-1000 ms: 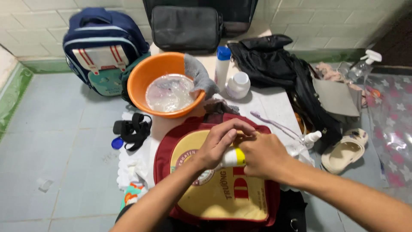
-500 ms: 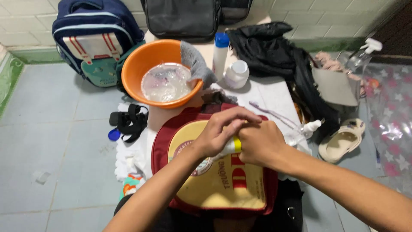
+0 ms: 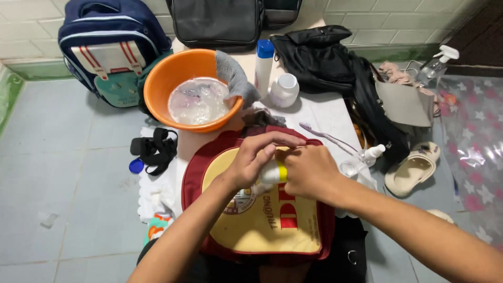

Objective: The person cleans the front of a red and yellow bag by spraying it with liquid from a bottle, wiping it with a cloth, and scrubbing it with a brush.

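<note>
The left hand [image 3: 257, 160] and right hand [image 3: 309, 170] both grasp a small white bottle with a yellow band [image 3: 275, 172], held over the red-and-yellow backpack [image 3: 262, 220] at the surface's [image 3: 325, 112] near edge.

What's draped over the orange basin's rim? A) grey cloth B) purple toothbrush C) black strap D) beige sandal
A: a grey cloth hangs over the right rim of the orange basin; the toothbrush, strap and sandal all lie apart from it.
</note>
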